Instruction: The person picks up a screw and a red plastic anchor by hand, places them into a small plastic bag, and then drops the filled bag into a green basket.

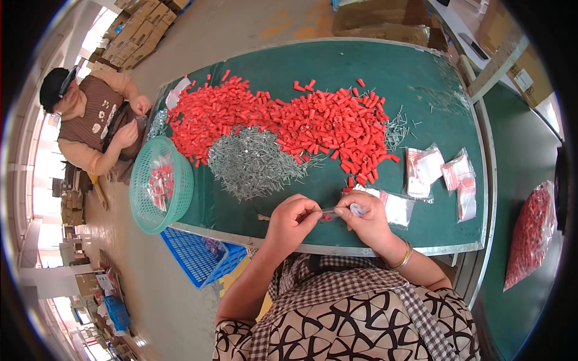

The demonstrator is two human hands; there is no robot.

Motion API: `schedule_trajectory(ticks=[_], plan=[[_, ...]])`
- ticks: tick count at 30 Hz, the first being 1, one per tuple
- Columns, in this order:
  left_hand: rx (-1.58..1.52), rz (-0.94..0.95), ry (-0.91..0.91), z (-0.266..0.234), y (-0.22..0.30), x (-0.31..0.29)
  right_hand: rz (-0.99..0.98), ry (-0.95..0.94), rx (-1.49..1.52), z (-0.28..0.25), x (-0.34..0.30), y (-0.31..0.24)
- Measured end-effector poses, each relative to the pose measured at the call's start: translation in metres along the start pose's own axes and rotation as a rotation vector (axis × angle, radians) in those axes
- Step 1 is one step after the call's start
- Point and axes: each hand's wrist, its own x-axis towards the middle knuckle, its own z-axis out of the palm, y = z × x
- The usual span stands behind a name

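At the table's near edge, my left hand (pixel 292 222) and my right hand (pixel 368 221) face each other, fingertips pinched. Between them they stretch the top of a small clear plastic bag (pixel 328 210), with a few red pieces showing just below. Some whitish, crumpled plastic shows by my right fingers. Beyond my hands lies a heap of grey metal nails or screws (pixel 250 162). A long mound of small red plastic caps (pixel 325 120) spreads behind and beside it. Stacks of flat clear bags (pixel 396 209) lie beside my right hand.
A green plastic basket (pixel 137 198) with filled bags stands at the table's left end. A co-worker (pixel 99 123) sits behind it. More flat bags (pixel 423 170) lie to the right. A blue crate (pixel 186 256) is below the table; a large bag of red pieces (pixel 530 234) lies far right.
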Motion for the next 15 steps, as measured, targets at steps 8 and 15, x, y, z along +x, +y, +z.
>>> schedule_trajectory(ticks=[8, 15], plan=[[0.081, 0.111, 0.166, -0.022, 0.002, -0.023, 0.153, -0.041, 0.259, 0.002, -0.013, -0.005], [-0.525, 0.097, 0.998, -0.144, -0.021, -0.054, 0.285, -0.287, 0.969, -0.004, -0.005, 0.007]])
